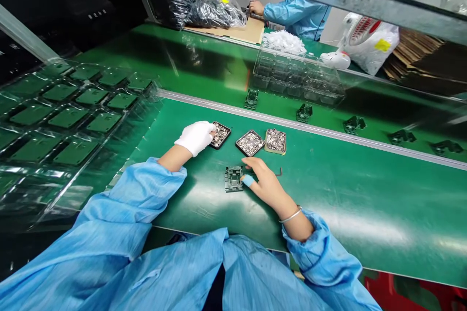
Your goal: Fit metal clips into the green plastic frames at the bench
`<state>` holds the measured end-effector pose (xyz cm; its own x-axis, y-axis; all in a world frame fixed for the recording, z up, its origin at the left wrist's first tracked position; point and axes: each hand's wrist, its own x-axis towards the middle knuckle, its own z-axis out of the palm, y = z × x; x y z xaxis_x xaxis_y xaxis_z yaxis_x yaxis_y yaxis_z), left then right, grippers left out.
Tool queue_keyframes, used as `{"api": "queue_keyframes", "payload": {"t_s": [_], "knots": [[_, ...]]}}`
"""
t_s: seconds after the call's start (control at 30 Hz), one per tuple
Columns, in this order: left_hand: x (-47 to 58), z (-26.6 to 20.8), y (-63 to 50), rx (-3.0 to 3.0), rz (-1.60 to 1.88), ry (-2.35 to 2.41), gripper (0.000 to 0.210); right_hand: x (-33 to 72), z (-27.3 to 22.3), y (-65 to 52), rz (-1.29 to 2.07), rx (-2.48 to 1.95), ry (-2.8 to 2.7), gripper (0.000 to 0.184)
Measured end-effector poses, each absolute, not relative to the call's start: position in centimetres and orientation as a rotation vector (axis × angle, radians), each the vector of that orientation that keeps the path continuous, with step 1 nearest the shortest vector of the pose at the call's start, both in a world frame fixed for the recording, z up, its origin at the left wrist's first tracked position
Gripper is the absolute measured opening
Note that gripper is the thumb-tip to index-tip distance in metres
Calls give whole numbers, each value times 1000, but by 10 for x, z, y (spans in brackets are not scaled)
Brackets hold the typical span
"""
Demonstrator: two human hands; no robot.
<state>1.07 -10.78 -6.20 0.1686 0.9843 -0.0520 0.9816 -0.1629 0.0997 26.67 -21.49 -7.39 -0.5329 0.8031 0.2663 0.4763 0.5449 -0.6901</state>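
My left hand [195,138], in a white glove with bare fingertips, reaches the left edge of a black tray [221,134] full of small metal parts. Its fingers are drawn together; whatever is between them is hidden. My right hand [266,182] is bare, with a blue wrap on one digit, thumb and forefinger apart. It is at the right edge of a small green circuit board [233,179] lying on the mat; I cannot tell whether it touches. Another black tray [250,143] and a yellowish tray [276,141] of small parts sit just beyond.
Clear plastic blister trays [73,116] lie at left, and more [299,77] stand across a metal rail [219,107]. Several boards [304,112] line the strip behind the rail. A small red-tipped tool [280,172] lies near my right hand. A co-worker's blue sleeve [292,10] shows beyond.
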Motion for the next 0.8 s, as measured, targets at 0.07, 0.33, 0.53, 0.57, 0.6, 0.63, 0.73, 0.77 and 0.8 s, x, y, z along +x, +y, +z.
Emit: {"api": "queue_keyframes", "payload": {"t_s": [0.07, 0.33, 0.53, 0.57, 0.6, 0.63, 0.73, 0.77, 0.8], "knots": [[4, -64, -110, 2255, 222, 1936, 32, 266, -75, -215, 726, -1035, -2174, 38], [-2, -64, -115, 1472, 988, 1672, 17, 268, -79, -213, 694, -1071, -2100, 32], [23, -33, -148, 906, 1144, 1146, 21, 255, -61, -202, 654, -1064, -1973, 25], [29, -30, -156, 870, 1123, 1057, 24, 251, -56, -200, 643, -1038, -1971, 24], [34, -29, -163, 850, 1094, 989, 27, 245, -51, -198, 627, -1004, -1983, 24], [40, -28, -170, 845, 1061, 939, 30, 240, -47, -196, 600, -967, -2003, 24], [54, -30, -188, 885, 926, 859, 36, 231, -42, -190, 450, -877, -2102, 23], [58, -31, -192, 900, 885, 846, 37, 230, -42, -190, 396, -859, -2146, 23], [60, -32, -195, 911, 854, 839, 37, 231, -43, -189, 344, -840, -2191, 23]]}}
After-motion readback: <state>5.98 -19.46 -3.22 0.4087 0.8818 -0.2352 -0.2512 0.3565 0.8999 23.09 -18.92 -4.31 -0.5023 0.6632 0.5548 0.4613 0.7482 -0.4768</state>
